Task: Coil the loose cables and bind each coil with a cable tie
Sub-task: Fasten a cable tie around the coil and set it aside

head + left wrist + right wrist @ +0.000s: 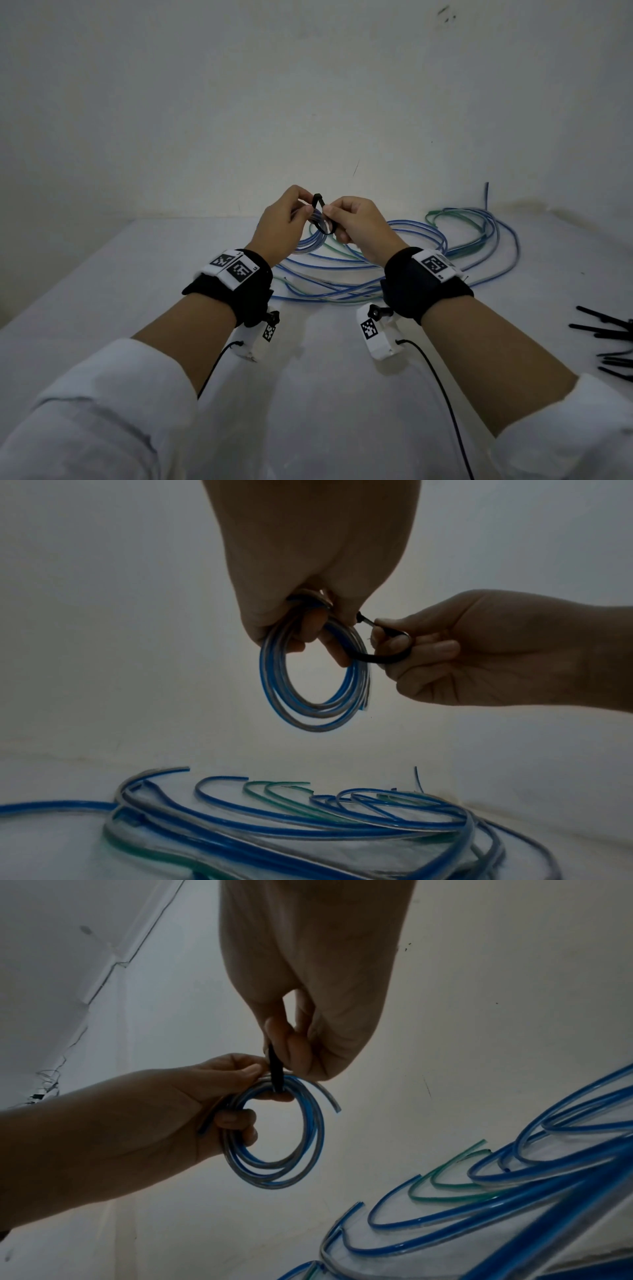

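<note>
My left hand [291, 216] holds a small coil of blue and clear cable [294, 718] up above the table, fingers curled through its ring. A black cable tie [380, 658] loops round the coil's upper strands. My right hand [346, 219] pinches the tie's strap beside the coil, and the tie's head [317, 198] stands up between the two hands. In the right wrist view the tie [275, 1069] crosses the coil [308, 1150] where the left thumb [250, 1073] presses. One cut cable end sticks out of the coil at the right.
A loose tangle of blue and green cables [411, 263] lies on the white table [308, 394] behind and under the hands, reaching right. Several spare black cable ties [609, 339] lie at the table's right edge. A pale wall closes the back.
</note>
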A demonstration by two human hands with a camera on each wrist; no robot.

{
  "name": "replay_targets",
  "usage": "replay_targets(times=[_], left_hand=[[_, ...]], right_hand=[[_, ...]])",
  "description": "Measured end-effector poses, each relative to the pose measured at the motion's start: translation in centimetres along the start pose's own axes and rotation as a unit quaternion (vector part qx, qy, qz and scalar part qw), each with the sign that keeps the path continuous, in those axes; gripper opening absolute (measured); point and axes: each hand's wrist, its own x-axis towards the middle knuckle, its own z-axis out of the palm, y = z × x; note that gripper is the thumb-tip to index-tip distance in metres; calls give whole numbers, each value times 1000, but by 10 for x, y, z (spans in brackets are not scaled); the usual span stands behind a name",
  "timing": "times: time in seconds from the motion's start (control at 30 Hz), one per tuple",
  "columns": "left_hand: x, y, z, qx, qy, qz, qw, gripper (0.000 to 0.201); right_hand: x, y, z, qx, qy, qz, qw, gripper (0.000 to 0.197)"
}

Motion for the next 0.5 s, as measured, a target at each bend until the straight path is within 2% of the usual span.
replay_targets(times=[0.2,0.33,0.37,0.43,0.5], left_hand=[[6,-5,-8,71,-11,53,996,14],[5,-4,-8,72,-21,72,995,14],[5,-4,-8,71,-25,74,994,14],[3,-5,-8,67,-31,75,994,14],[2,-6,-8,62,-28,71,995,14]], right_hand=[[12,-2,9,50,25,-16,998,20],[18,-6,9,48,53,-13,997,13],[18,-7,8,54,55,-3,997,18],[19,-8,6,55,32,10,998,26],[17,-10,5,37,1,10,999,18]])
